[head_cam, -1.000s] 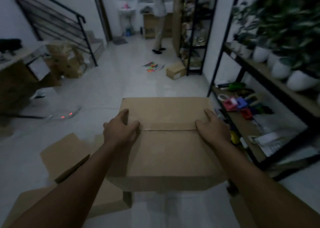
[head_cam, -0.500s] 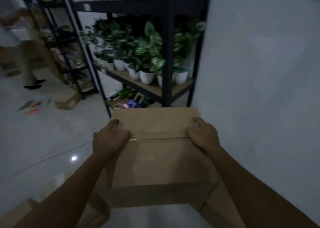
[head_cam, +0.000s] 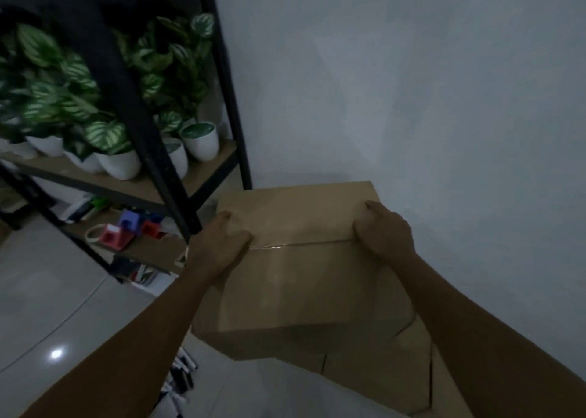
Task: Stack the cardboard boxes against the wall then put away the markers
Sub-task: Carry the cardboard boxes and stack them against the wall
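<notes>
Since the earlier frame the view has swung right: the shelf unit (head_cam: 152,151) now sits at left and the carried cardboard box (head_cam: 295,278) has come close to the grey wall (head_cam: 428,94). Both hands grip this box, one at each end of its taped top seam: the left hand (head_cam: 218,246) with fingers curled over the left edge, the right hand (head_cam: 385,233) curled over the right edge, well apart. One more cardboard box (head_cam: 396,367) lies beneath and to the right, against the wall. At least five white plant pots (head_cam: 199,140) stand on the shelf. Several dark markers (head_cam: 182,376) lie on the floor (head_cam: 47,306), count uncertain. No writing is legible.
</notes>
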